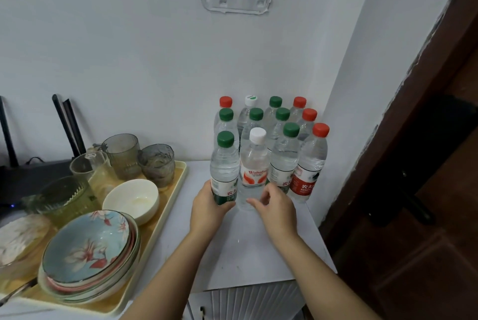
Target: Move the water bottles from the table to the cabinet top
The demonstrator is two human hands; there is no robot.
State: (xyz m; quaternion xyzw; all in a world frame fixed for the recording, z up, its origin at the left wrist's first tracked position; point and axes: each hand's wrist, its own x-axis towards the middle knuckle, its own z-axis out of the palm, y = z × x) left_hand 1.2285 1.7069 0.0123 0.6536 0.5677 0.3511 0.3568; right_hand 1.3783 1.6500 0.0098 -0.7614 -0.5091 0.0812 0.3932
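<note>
Several water bottles with green, red and white caps stand in rows on the white cabinet top (pixel 258 250), in the corner by the wall. My left hand (pixel 209 208) grips the lower part of a green-capped bottle (pixel 224 164) at the front left of the group. My right hand (pixel 276 208) hovers just in front of a white-capped bottle (pixel 254 164) with a red label. Its fingers are loosely curled and hold nothing. A red-capped bottle (pixel 311 162) stands at the front right.
A beige tray (pixel 165 206) at the left carries stacked flowered plates (pixel 88 255), a white bowl (pixel 130 200) and several glass cups (pixel 155 164). A black router (pixel 33 175) sits behind it. A dark wooden door (pixel 413 190) closes the right side.
</note>
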